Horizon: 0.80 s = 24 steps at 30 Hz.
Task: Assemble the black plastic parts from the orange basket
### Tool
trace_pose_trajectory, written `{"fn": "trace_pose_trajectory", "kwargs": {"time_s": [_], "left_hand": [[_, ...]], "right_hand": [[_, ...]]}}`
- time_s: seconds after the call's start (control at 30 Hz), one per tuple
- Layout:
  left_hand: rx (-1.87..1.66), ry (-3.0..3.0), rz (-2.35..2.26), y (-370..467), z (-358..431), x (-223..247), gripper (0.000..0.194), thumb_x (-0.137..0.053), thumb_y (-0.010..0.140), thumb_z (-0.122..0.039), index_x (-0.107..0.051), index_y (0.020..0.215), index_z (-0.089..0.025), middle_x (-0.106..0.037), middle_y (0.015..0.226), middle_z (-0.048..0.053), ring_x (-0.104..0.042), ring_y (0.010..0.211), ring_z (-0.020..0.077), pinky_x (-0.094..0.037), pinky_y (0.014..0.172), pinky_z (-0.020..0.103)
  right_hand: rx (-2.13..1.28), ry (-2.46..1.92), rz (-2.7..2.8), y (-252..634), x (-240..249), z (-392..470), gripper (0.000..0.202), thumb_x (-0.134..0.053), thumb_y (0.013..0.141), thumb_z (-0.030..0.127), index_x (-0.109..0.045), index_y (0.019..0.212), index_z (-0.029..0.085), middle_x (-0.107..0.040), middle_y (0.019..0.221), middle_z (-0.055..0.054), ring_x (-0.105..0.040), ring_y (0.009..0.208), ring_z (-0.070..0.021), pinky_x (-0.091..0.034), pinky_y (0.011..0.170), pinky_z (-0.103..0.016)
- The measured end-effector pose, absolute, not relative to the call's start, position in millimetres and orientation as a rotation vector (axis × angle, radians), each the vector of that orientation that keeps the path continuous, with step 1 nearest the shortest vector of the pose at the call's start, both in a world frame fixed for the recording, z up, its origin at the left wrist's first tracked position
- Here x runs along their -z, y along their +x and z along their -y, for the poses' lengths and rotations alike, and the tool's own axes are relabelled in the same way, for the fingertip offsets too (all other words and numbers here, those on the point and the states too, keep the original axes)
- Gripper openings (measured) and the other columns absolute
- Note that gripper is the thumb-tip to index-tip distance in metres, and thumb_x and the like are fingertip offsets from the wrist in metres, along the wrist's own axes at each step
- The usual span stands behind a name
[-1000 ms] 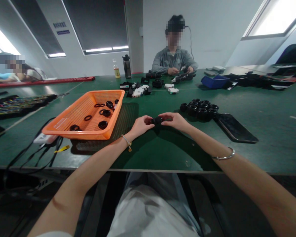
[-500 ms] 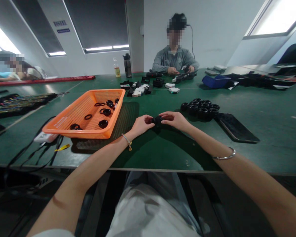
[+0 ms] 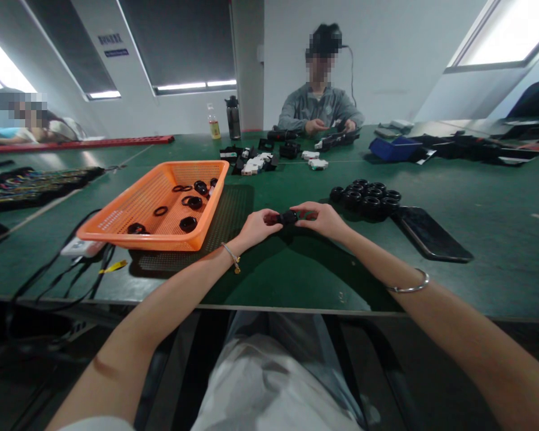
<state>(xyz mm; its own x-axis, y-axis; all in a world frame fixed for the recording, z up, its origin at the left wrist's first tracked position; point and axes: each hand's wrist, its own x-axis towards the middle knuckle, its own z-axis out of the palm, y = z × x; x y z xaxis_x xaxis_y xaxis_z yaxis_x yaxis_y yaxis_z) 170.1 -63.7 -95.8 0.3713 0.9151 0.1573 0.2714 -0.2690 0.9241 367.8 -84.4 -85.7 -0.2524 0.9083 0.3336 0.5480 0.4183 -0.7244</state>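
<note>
My left hand point(image 3: 261, 226) and my right hand point(image 3: 320, 218) meet just above the green table. Between them is a small black round fitting point(image 3: 289, 217), which looks like a cable gland. The left fingers pinch its left end, while the right thumb and fingertips close on its right side. Fingers hide part of its shape. To the left, an orange basket point(image 3: 161, 242) contains several black fittings point(image 3: 188, 224) and black rings point(image 3: 160, 211). Beyond my right hand stands a tight group of similar black round fittings point(image 3: 372, 197).
A dark phone point(image 3: 433, 233) lies right of the grouped fittings. Cables and a white power strip point(image 3: 83, 246) sit left of the basket. White and black parts point(image 3: 257, 163) lie farther back, before a seated person point(image 3: 321, 111) holding something. The green table's point(image 3: 273, 287) front edge is near my lap.
The black fitting has turned slightly between my fingers, showing a little more of its body. Both hands stay in nearly the same place.
</note>
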Motion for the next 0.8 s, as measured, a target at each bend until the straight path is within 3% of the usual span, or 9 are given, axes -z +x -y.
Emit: {"fn": "trace_pose_trajectory", "kwargs": {"time_s": [0.27,0.53,0.8], "left_hand": [[-0.939,1.78,-1.031,170.5,64.6,96.5,0.023,-0.067,0.061,-0.007,-0.062,0.083,-0.012,-0.068,0.08,0.004,-0.062,0.069,0.0107,-0.051,0.074,0.027],[-0.943,1.761,-1.016,169.7,63.0,97.3,0.025,-0.068,0.061,-0.009,-0.063,0.084,-0.012,-0.069,0.082,0.004,-0.063,0.072,0.0112,-0.052,0.077,0.027],[-0.912,1.737,-1.061,170.4,64.1,94.1,0.023,-0.068,0.063,-0.009,-0.063,0.086,-0.01,-0.069,0.083,0.006,-0.063,0.072,0.0118,-0.051,0.077,0.029]], "right_hand": [[-0.659,-1.266,1.867,366.5,84.9,86.4,0.045,-0.068,0.063,0.026,-0.066,0.107,0.02,-0.071,0.088,-0.004,-0.064,0.079,-0.0193,-0.051,0.075,-0.035],[-0.649,-1.27,1.88,366.2,82.3,88.0,0.034,-0.067,0.064,0.029,-0.07,0.097,0.02,-0.072,0.086,-0.005,-0.065,0.081,-0.021,-0.051,0.074,-0.035],[-0.613,-1.267,1.922,366.5,81.3,88.5,0.037,-0.063,0.065,0.021,-0.069,0.101,0.021,-0.071,0.094,-0.004,-0.064,0.082,-0.0204,-0.051,0.074,-0.035]]}}
